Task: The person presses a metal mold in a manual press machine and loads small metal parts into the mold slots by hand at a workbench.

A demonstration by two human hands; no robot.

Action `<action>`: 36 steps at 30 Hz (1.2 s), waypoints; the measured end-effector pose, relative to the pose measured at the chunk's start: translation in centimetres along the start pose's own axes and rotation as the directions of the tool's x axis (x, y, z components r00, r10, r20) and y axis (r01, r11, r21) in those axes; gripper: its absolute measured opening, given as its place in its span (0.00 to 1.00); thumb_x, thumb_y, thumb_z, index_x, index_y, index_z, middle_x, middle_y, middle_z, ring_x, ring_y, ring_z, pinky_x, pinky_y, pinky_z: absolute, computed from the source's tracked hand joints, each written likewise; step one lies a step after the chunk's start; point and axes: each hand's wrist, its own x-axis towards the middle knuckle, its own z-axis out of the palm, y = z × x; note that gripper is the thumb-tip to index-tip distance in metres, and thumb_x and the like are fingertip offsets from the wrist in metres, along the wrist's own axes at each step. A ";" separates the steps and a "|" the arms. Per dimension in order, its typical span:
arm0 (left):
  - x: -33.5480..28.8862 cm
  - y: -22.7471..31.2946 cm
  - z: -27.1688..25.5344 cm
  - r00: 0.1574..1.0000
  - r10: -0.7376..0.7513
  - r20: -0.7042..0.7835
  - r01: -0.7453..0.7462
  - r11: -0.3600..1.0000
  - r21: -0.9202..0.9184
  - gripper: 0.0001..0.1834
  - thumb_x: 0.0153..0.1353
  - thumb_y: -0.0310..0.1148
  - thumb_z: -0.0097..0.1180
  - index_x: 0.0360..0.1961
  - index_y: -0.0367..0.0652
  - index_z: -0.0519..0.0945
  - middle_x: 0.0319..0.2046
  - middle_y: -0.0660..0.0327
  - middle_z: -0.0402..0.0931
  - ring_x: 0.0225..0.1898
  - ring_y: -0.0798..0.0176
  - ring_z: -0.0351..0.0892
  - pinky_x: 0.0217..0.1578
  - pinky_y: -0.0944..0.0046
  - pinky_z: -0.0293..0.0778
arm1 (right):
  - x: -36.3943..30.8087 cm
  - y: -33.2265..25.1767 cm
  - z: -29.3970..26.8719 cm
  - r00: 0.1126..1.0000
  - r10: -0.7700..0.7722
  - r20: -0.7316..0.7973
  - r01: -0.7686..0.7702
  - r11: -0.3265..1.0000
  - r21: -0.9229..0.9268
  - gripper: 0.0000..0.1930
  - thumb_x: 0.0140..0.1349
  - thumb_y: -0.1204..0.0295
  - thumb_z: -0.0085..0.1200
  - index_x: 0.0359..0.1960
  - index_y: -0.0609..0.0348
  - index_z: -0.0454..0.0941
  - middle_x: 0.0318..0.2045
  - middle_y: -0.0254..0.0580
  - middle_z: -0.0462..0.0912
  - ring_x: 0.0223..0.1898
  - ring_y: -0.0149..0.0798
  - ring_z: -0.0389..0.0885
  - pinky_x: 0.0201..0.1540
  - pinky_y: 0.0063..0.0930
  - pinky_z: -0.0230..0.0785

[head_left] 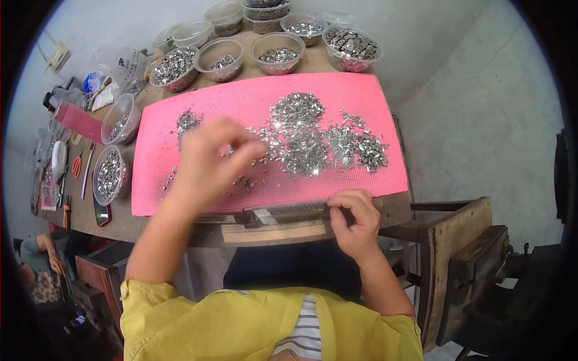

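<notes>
Small shiny metal pieces lie in loose heaps point(301, 141) on a pink textured mat point(355, 90). Over the mat's left-middle part, my left hand point(208, 156) is raised and slightly blurred, with thumb and forefinger bent together. Whatever its fingertips hold, if anything, is too small to make out. A smaller heap point(188, 122) is partly covered by that hand. At the mat's near edge, my right hand point(356, 221) is closed, fingers curled, by the right end of a dark narrow bar point(289, 210). Its fingertips hide what they pinch. Below the bar runs a pale wooden strip point(274, 233).
Clear plastic bowls of metal pieces point(278, 55) line the table's back; another bowl point(109, 174) stands at the left. Nearby lie orange-handled scissors point(77, 165) and a phone point(103, 215). A wooden chair point(460, 240) stands right. Another person point(45, 265) sits at lower left.
</notes>
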 end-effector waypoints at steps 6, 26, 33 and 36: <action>7.8 -8.4 1.7 0.965 -0.173 0.199 0.173 0.985 0.018 0.14 0.60 0.35 0.70 0.46 0.40 0.90 0.38 0.55 0.88 0.36 0.65 0.84 0.42 0.62 0.79 | 0.4 -0.5 -0.1 0.999 -0.003 0.033 0.004 1.000 -0.006 0.10 0.53 0.87 0.60 0.35 0.59 0.83 0.35 0.41 0.85 0.39 0.42 0.83 0.45 0.32 0.74; 9.1 -6.0 4.5 0.941 -0.260 0.217 0.123 0.860 0.496 0.12 0.54 0.38 0.70 0.35 0.42 0.91 0.35 0.54 0.85 0.35 0.50 0.86 0.41 0.52 0.80 | 2.8 -1.6 -2.0 0.988 0.050 0.144 -0.056 0.998 0.033 0.11 0.53 0.83 0.62 0.38 0.57 0.83 0.36 0.38 0.85 0.37 0.42 0.82 0.43 0.35 0.67; 8.9 -6.2 5.5 0.978 -0.105 0.180 -0.017 0.819 0.574 0.11 0.53 0.38 0.62 0.30 0.41 0.86 0.34 0.53 0.84 0.36 0.45 0.85 0.41 0.47 0.80 | 8.2 -0.8 -3.3 0.980 -0.112 0.166 0.138 0.978 -0.155 0.11 0.55 0.80 0.62 0.41 0.57 0.83 0.36 0.38 0.85 0.38 0.44 0.81 0.46 0.37 0.66; 9.0 -6.8 5.0 0.969 -0.095 0.228 -0.059 0.807 0.588 0.12 0.54 0.38 0.61 0.32 0.40 0.85 0.35 0.52 0.84 0.38 0.44 0.84 0.43 0.46 0.79 | 11.3 0.6 -3.0 0.968 -0.132 0.214 0.181 0.957 -0.226 0.09 0.58 0.78 0.61 0.41 0.57 0.83 0.37 0.40 0.85 0.40 0.46 0.82 0.48 0.39 0.67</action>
